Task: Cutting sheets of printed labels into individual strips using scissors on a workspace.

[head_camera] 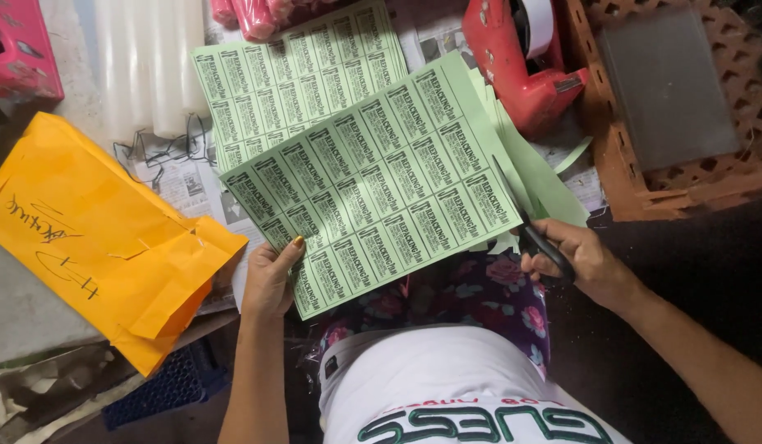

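The left hand (pixel 270 284) pinches the lower left edge of a pale green paper sheet printed with rows of rectangular labels (pixel 381 181), thumb on top. The right hand (pixel 582 259) grips black-handled scissors (pixel 529 222), whose blades meet the sheet's right edge. A second label sheet (pixel 290 74) lies beyond the hands. Left of the left hand lies an orange paper envelope (pixel 93 238); above the right hand, a red tape dispenser (pixel 521 62).

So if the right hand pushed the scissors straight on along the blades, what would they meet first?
More of the green label sheet that the scissors in the right hand are cutting; beyond its edge, probably the red tape dispenser, though depth is unclear.
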